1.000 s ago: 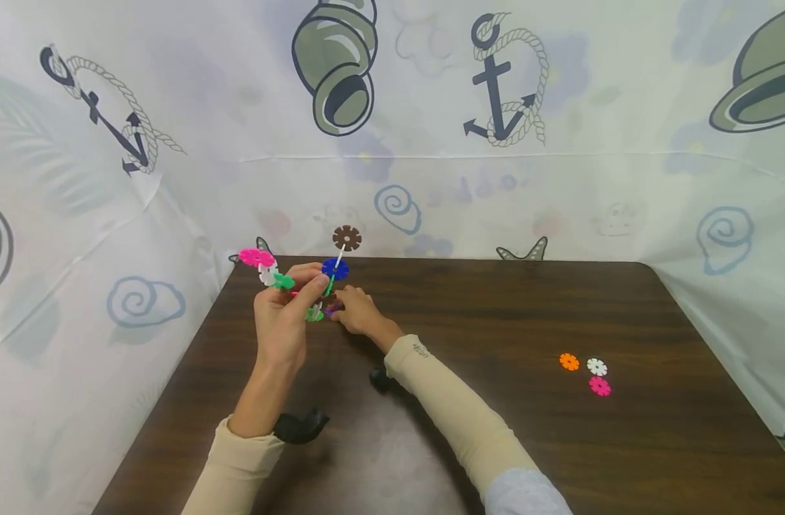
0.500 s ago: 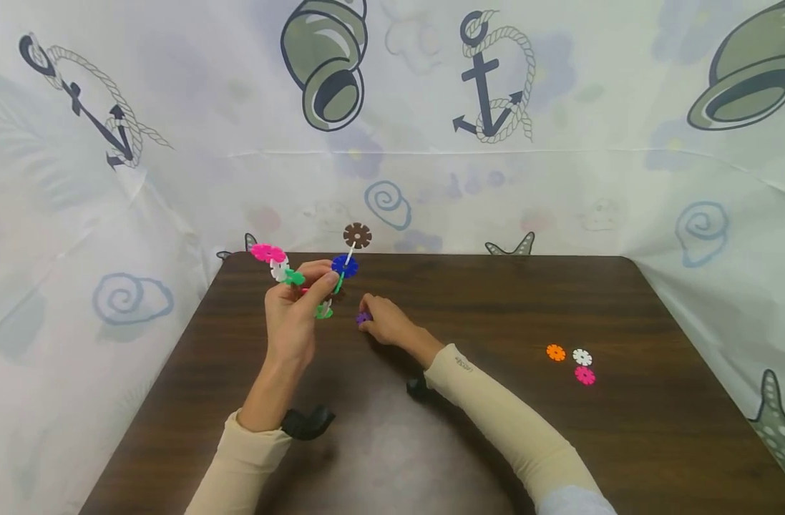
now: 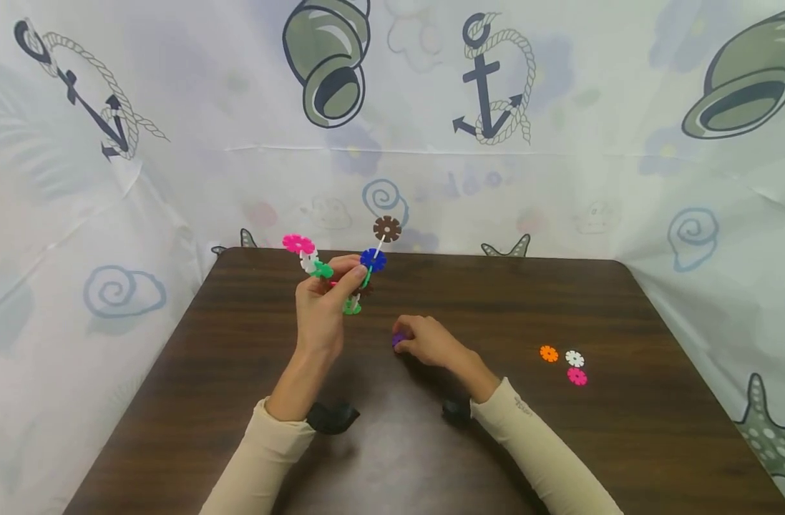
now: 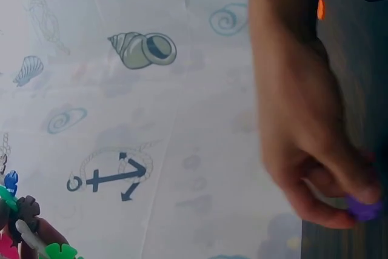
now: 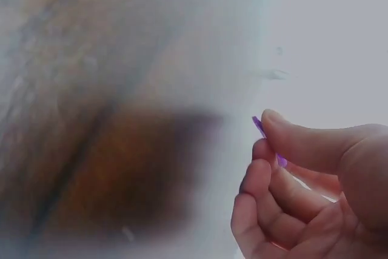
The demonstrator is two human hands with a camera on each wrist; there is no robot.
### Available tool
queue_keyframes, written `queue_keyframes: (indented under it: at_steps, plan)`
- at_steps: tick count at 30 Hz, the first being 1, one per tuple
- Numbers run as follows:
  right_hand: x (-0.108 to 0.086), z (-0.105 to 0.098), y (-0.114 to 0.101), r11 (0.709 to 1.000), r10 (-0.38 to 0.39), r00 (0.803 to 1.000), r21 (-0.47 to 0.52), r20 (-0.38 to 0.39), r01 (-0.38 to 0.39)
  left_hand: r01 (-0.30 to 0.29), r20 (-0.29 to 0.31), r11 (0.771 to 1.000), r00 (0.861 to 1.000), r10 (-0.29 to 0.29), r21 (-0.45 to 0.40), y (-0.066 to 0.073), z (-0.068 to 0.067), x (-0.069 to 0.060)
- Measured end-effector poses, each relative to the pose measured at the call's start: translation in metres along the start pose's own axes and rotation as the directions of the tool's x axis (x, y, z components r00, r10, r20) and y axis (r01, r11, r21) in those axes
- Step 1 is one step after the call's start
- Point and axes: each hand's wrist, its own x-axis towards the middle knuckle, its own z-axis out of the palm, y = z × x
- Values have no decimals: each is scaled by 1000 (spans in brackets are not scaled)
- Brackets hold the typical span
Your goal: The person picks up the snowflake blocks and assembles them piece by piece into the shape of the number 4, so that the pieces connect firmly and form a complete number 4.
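In the head view my left hand [image 3: 321, 315] holds up a joined chain of notched plastic discs. A pink disc [image 3: 298, 244], a white disc [image 3: 308, 260] and a green disc [image 3: 322, 270] stick out on the left; a blue disc [image 3: 373, 260] and a brown disc [image 3: 387, 229] rise on the right. Lower pieces are partly hidden by the fingers. Apart from it, to the right and low over the table, my right hand [image 3: 434, 342] pinches a single purple disc [image 5: 281, 160] between thumb and fingertip, as the right wrist view shows.
On the right part of the dark wooden table [image 3: 495, 307] lie a loose orange disc [image 3: 549, 354], a white disc [image 3: 574, 358] and a pink disc [image 3: 577, 376]. A printed cloth [image 3: 418, 93] hangs behind the table and along its sides.
My right hand has drawn away from the joined discs toward the right and nearer me, carrying the purple disc. The left hand has shifted right with the joined discs.
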Motion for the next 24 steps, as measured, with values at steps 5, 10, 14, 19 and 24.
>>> queue_keyframes:
  at_steps: [5, 10, 14, 19, 24]
  plan:
    - [-22, -30, -9, 988, 36, 994, 150, -102, -20, 7, 0, 1000, 1000, -7, -28, -6, 10, -1]
    - [-44, -65, -26, 965, 61, 965, 263, -256, 9, 6, 15, 998, 1000, -6, -56, -11, 21, -2]
    - [-62, -87, -38, 935, 51, 927, 343, -371, 87, 11, 12, 997, 1000, -10, -74, -14, 29, -4]
    - [-83, -105, -50, 878, 57, 876, 442, -480, 185, 17, 23, 997, 1000, -15, -72, -18, 36, -7]
    - [-95, -112, -60, 825, 54, 873, 514, -485, 235, 23, 43, 997, 999, -20, -67, -23, 41, -11]
